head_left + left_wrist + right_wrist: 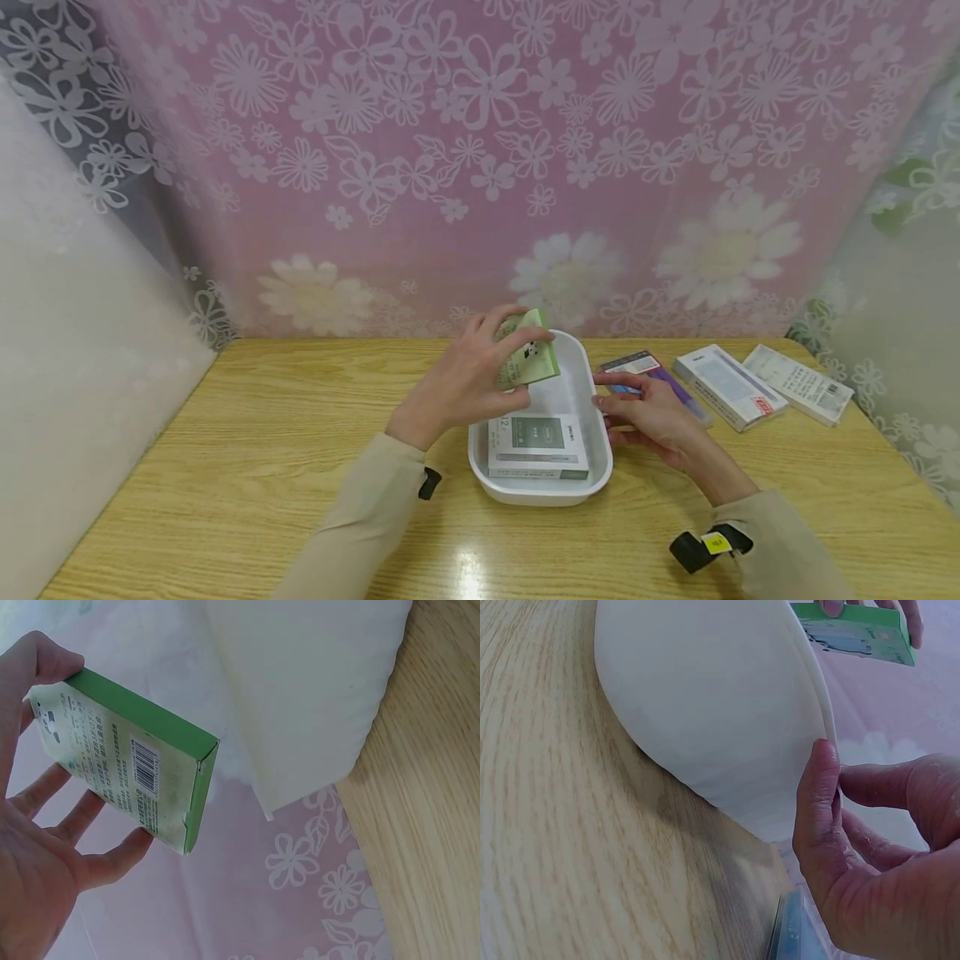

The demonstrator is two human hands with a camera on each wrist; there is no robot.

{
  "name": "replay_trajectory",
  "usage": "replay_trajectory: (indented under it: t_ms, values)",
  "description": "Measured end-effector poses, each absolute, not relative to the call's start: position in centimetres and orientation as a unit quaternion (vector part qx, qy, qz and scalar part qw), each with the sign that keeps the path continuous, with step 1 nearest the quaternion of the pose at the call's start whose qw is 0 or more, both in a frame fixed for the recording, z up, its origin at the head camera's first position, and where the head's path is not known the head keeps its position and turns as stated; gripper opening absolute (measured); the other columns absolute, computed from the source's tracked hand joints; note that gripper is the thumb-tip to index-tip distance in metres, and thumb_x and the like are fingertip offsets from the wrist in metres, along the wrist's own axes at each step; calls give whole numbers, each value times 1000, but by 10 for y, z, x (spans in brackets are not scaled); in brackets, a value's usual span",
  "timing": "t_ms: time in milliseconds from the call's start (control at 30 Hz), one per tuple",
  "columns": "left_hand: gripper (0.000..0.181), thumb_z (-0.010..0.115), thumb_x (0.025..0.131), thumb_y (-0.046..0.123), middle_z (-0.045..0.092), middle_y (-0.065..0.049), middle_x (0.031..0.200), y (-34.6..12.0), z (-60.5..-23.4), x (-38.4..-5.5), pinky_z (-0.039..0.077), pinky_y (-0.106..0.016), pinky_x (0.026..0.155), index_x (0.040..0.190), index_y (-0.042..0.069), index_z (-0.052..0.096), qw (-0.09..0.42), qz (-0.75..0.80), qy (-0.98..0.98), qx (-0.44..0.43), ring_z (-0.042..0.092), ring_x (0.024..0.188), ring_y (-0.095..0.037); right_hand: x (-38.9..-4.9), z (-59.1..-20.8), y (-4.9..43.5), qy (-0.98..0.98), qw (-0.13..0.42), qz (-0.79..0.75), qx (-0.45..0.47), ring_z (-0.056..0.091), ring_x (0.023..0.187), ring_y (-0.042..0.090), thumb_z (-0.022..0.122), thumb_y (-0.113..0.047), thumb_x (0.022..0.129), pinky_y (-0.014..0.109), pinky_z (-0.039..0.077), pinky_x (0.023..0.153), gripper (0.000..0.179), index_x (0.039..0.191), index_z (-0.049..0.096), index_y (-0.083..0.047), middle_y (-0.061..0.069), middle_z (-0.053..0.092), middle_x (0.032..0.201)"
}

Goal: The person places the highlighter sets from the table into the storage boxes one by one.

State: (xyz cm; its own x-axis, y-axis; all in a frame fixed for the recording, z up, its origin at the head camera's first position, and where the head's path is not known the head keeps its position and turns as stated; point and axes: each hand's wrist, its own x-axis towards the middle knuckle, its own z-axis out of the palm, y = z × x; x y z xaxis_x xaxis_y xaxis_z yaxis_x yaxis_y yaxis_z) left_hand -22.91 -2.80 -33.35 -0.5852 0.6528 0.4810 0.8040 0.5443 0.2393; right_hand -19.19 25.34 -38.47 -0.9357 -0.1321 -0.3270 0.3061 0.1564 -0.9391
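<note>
Wooden table (pixel 187 500), flat packs (pixel 731 386) beside tub (pixel 540 497), white box (pixel 536 452) inside

Green box (pixel 537 364) — white tray (pixel 536 497).

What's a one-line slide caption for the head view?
Left hand holds a flat green cardboard box above a rounded white plastic tray while the right hand grips the tray's side.

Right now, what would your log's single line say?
left hand: holds green box over white tray | right hand: touches tray rim | inside tray: white box | right of tray: three packages
</note>
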Motion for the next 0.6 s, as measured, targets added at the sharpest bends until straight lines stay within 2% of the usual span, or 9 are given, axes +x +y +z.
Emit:
replay_trajectory:
  t_ms: [367, 600]
  values:
    - [62, 78, 80, 23, 41, -7, 156, -19, -344, -236, 51, -51, 103, 138, 30, 56, 161, -254, -849, -435, 47, 137, -36, -191, -384, 253, 743, 166, -646, 59, 73, 81, 12, 65, -21, 100, 28, 63, 69, 63, 154, 38, -3, -4, 74, 96]
    - [64, 78, 80, 22, 40, -4, 153, -13, -357, -245, 53, -44, 100, 138, 32, 55, 134, -267, -853, -428, 45, 136, -30, -192, -386, 254, 741, 169, -647, 57, 73, 82, 13, 65, -21, 101, 28, 63, 70, 63, 154, 38, -3, -4, 75, 98]
